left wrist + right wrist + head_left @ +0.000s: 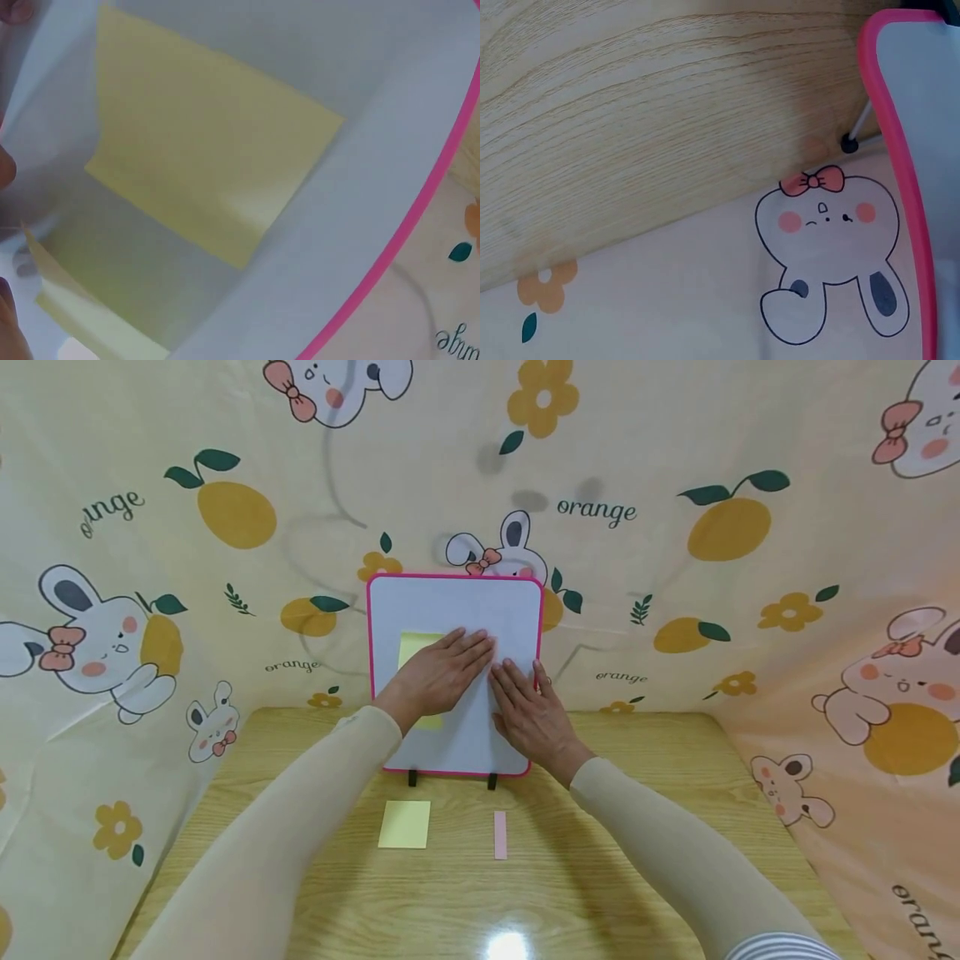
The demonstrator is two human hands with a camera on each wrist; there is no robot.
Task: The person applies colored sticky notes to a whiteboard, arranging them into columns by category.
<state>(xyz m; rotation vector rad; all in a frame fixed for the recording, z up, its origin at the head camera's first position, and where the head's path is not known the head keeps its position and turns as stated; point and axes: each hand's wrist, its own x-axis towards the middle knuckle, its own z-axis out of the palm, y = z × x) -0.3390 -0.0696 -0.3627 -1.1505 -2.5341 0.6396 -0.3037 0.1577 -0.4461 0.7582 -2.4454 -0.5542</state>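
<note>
A whiteboard [450, 602] with a pink frame stands upright at the back of the table. My left hand [442, 672] lies across its middle with straight fingers pointing right, covering part of a yellow sticky note [415, 646] on the board. Below that hand peeks the edge of another yellow note [431, 722]. In the left wrist view, one yellow note [210, 135] shows nearly whole, while another note [97, 307] has a lifted edge. My right hand [532, 710] rests along the board's right part, fingers extended upward, fingertips close to the left hand's. Whatever lies beneath the fingers is hidden.
On the wooden table [360, 893] before the board lie a yellow sticky note [405, 824] and a narrow pink strip [500, 835]. Black stand feet [492, 782] jut out under the board. A patterned cloth [450, 468] with rabbits and oranges encloses the back and sides.
</note>
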